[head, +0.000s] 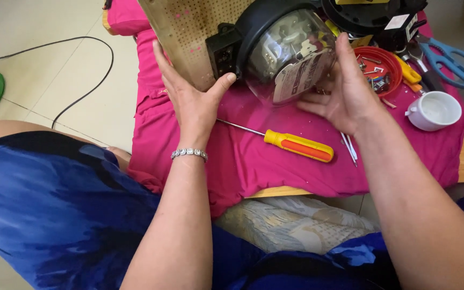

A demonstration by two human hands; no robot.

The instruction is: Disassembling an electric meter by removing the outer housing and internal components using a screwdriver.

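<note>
Domed meter (291, 51) on perforated board (189, 32) | left hand (191, 102) spread, pressing board | right hand (345, 96) spread, cupping dome

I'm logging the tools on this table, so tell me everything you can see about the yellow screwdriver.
The screwdriver lies flat on the pink cloth, near the table's front edge, between the person's two forearms. Its handle looks like plastic, yellow with an orange-red grip panel, pointing to the right in the picture. A thin bare metal shaft runs up and left toward the left hand; its tip is hidden near that wrist. Neither the left hand nor the right hand holds it; whether the wrist touches the shaft cannot be told.
</note>
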